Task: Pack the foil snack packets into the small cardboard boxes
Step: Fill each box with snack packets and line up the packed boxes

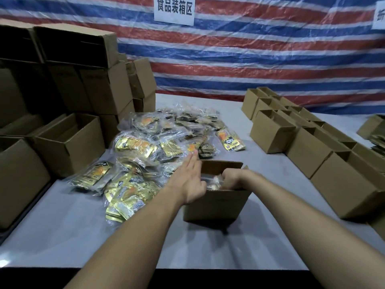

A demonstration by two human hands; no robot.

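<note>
**Both hands at an open box on a grey packing table**

The right hand (230, 180) dips into the open top of a small cardboard box (216, 204). Its wrist is bent and its fingers curl down out of sight among shiny packets inside, so I cannot tell whether it has hold of one. The left hand (188, 181) lies against the box's left rim with fingers straight and together, holding nothing, fingertips pointing at the heap beyond.

That heap of foil snack packets (158, 142), gold with orange print and bundled in clear plastic, spreads just beside the box to its left and behind it. Everything sits on a table (62, 215) with a pale grey top.

To the right, a row of open boxes (312, 147) runs diagonally toward the back. On the left, larger cartons (100, 88) are stacked high, some of them open. Behind hangs a red, white and blue striped tarpaulin (260, 51) bearing a white paper sign (174, 10) with black characters.
</note>
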